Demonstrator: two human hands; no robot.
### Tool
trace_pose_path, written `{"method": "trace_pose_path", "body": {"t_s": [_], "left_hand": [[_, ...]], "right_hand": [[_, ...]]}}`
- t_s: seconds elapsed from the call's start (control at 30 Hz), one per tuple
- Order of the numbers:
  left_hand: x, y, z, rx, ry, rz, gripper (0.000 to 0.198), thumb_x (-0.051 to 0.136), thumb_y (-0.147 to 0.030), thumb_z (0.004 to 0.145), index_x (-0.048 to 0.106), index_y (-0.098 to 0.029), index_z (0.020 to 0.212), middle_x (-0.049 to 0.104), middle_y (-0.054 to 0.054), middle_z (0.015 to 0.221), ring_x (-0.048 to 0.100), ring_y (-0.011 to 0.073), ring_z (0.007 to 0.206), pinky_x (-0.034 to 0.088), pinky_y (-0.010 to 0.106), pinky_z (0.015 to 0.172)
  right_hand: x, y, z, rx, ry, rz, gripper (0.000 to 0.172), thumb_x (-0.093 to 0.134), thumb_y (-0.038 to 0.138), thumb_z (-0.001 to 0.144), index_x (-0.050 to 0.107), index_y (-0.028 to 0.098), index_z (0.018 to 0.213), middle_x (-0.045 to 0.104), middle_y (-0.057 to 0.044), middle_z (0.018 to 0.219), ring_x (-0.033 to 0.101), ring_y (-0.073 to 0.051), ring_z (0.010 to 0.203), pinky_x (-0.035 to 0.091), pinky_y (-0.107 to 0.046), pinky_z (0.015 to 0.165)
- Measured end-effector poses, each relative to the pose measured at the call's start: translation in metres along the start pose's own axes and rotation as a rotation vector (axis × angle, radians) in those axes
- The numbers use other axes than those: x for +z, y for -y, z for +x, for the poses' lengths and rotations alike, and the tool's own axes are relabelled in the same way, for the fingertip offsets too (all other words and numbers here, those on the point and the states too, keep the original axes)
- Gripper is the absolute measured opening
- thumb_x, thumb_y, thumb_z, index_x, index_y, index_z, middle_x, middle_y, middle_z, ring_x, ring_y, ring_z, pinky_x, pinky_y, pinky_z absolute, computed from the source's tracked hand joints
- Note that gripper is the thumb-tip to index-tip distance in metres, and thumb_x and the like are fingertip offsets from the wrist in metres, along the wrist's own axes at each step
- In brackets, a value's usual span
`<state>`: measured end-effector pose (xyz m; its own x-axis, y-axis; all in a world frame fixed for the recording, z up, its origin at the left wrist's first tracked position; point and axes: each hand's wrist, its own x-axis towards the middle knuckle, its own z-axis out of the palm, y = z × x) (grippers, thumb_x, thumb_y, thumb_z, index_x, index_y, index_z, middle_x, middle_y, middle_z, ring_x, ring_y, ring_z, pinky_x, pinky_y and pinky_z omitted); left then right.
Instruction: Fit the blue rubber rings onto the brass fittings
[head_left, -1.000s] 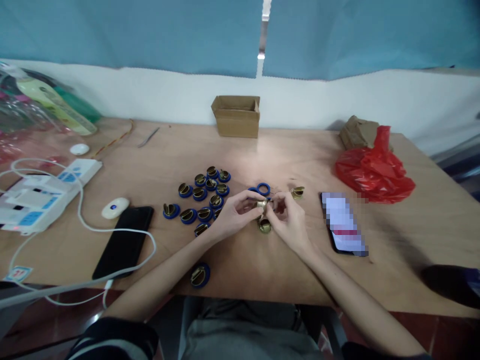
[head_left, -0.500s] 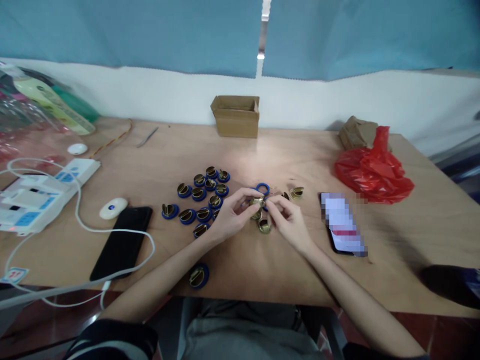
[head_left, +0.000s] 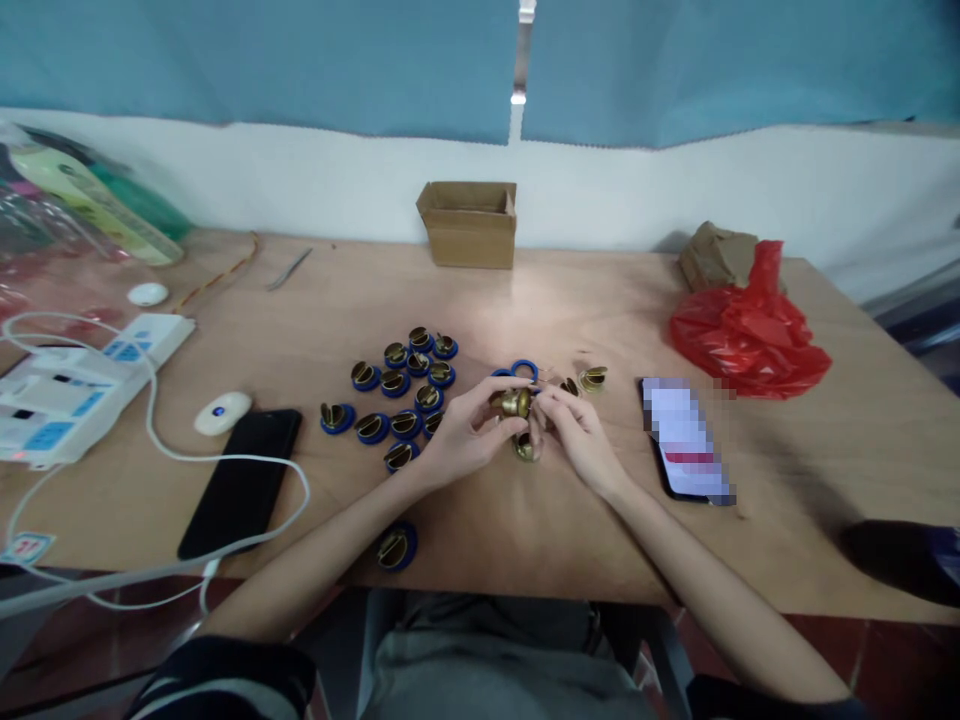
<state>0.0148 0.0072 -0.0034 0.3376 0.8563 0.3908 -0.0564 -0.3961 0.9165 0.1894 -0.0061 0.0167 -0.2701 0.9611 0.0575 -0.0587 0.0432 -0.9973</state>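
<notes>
My left hand (head_left: 469,430) is closed on a round brass-coloured metal piece (head_left: 514,403), gripping it between thumb and fingers. My right hand (head_left: 576,430) is pinched at the right edge of that piece. A small bit of blue shows by its fingertips, but what they hold is mostly hidden. Just below the hands lies another brass-coloured piece (head_left: 526,447). Behind them is a blue ring (head_left: 525,364), with part of a second one beside it. More brass pieces (head_left: 594,378) lie to the right. Several brass pieces set in blue rings (head_left: 406,424) are grouped left of my left hand.
A single ringed piece (head_left: 397,547) lies near the front edge. An open cardboard box (head_left: 471,240) stands at the back. To the right are a lit phone (head_left: 686,440) and a red plastic bag (head_left: 750,345). On the left, a black phone (head_left: 240,485), white cable and power strip (head_left: 97,385).
Between my fingers the brass piece has turned, so more of its rounded side shows. Both hands stay in nearly the same place. The whole view has shifted slightly.
</notes>
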Motion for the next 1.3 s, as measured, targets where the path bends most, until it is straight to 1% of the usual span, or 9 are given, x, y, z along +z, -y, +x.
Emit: {"method": "trace_pose_path", "body": {"t_s": [0.1,0.23,0.3,0.4,0.47,0.9,1.1,1.2,1.3], "left_hand": [[-0.002,-0.002,0.002,0.022,-0.074,-0.006,0.039,0.074,-0.021,0.086,0.063,-0.021,0.123,0.070,0.009,0.120,0.070,0.0202,0.110,0.059,0.031,0.091],[-0.015,-0.008,0.007,-0.008,-0.123,0.066,0.036,0.079,-0.026,0.082,0.064,-0.020,0.114,0.073,0.006,0.109,0.072,0.0180,0.098,0.059,0.029,0.083],[-0.025,-0.014,0.010,-0.017,-0.021,0.163,0.032,0.081,-0.029,0.082,0.067,-0.020,0.109,0.073,0.004,0.102,0.071,0.0169,0.092,0.057,0.028,0.081],[-0.038,-0.025,0.013,-0.086,0.321,0.341,0.027,0.080,-0.030,0.083,0.071,-0.022,0.107,0.074,0.002,0.096,0.070,0.0161,0.086,0.054,0.028,0.079],[-0.042,-0.031,0.013,-0.077,0.452,0.412,0.023,0.081,-0.029,0.081,0.073,-0.023,0.102,0.071,0.003,0.101,0.068,0.0173,0.092,0.053,0.029,0.082],[-0.037,-0.033,0.005,-0.116,0.625,0.579,0.004,0.066,-0.019,0.087,0.068,-0.021,0.090,0.052,0.002,0.100,0.057,0.0150,0.085,0.048,0.028,0.078],[-0.034,-0.036,0.005,-0.127,0.679,0.645,0.002,0.067,-0.018,0.085,0.065,-0.019,0.085,0.053,0.001,0.093,0.056,0.0142,0.076,0.046,0.028,0.074],[-0.034,-0.030,0.005,-0.104,0.689,0.648,0.004,0.067,-0.017,0.083,0.065,-0.019,0.085,0.055,0.002,0.094,0.059,0.0159,0.080,0.046,0.028,0.074],[-0.035,-0.020,0.002,-0.063,0.670,0.664,0.007,0.067,-0.017,0.083,0.063,-0.019,0.089,0.058,0.004,0.103,0.061,0.0185,0.088,0.048,0.029,0.076]], "right_hand": [[-0.004,0.004,0.001,-0.055,-0.112,-0.091,0.036,0.050,0.046,0.100,0.055,0.023,0.073,0.062,0.002,0.061,0.058,-0.014,0.052,0.046,-0.028,0.055],[-0.020,0.003,0.005,-0.261,-0.365,-0.564,0.028,0.050,0.036,0.102,0.063,0.022,0.081,0.067,-0.002,0.075,0.063,-0.018,0.070,0.048,-0.031,0.068],[-0.031,0.000,0.008,-0.359,-0.410,-0.818,0.024,0.052,0.033,0.101,0.067,0.021,0.087,0.072,-0.006,0.087,0.066,-0.022,0.082,0.047,-0.034,0.077],[-0.046,-0.009,0.015,-0.422,-0.434,-1.064,0.023,0.051,0.030,0.101,0.071,0.020,0.094,0.076,-0.009,0.098,0.067,-0.025,0.092,0.044,-0.038,0.084],[-0.053,-0.015,0.020,-0.427,-0.417,-1.145,0.024,0.050,0.027,0.102,0.073,0.020,0.098,0.077,-0.009,0.101,0.067,-0.026,0.095,0.041,-0.041,0.089],[-0.043,-0.031,0.029,-0.410,-0.417,-1.263,0.031,0.049,0.019,0.098,0.067,0.016,0.123,0.075,-0.014,0.115,0.061,-0.030,0.112,0.032,-0.053,0.112],[-0.034,-0.015,0.017,-0.498,-0.342,-1.049,0.021,0.048,0.022,0.098,0.069,0.019,0.102,0.075,-0.010,0.095,0.066,-0.024,0.088,0.049,-0.038,0.083],[-0.025,-0.011,0.008,-0.447,-0.153,-0.930,0.017,0.051,0.026,0.098,0.067,0.021,0.099,0.068,-0.001,0.068,0.058,-0.015,0.057,0.046,-0.028,0.061],[-0.014,-0.014,0.001,-0.433,0.009,-0.952,0.015,0.053,0.027,0.096,0.065,0.021,0.089,0.062,0.003,0.057,0.052,-0.013,0.048,0.037,-0.026,0.052]]}}
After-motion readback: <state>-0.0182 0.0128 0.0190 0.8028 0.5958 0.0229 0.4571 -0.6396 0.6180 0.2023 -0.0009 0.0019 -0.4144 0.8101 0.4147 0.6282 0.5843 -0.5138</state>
